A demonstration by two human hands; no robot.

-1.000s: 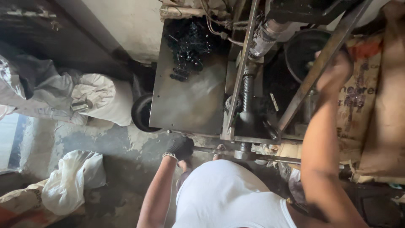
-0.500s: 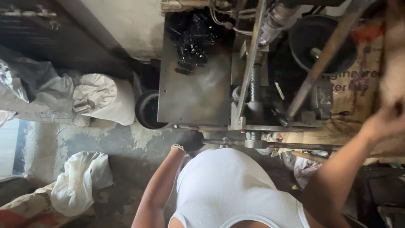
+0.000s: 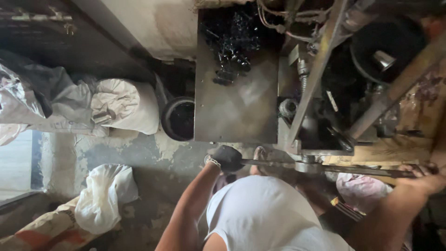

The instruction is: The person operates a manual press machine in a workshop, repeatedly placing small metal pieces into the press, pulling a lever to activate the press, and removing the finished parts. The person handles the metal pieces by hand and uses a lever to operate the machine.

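A long metal bar (image 3: 344,169) runs across the front of a greasy machine (image 3: 320,93). My left hand (image 3: 226,158), in a dark glove, is closed around the bar's left end. At the far right, my right hand (image 3: 425,180) grips the bar's other end. The bar passes through a round fitting (image 3: 304,165) at the machine's base. My white vest (image 3: 265,214) fills the lower middle of the view and hides what lies under it.
A flat steel plate (image 3: 237,107) on the machine carries a heap of small dark metal parts (image 3: 230,46). A black round tub (image 3: 178,118) stands on the floor to its left. White sacks (image 3: 123,104) and a bag (image 3: 104,195) lie further left.
My right hand has come down from the slanted lever at the upper right and now holds the bar's right end. My left hand has stayed on the left end.
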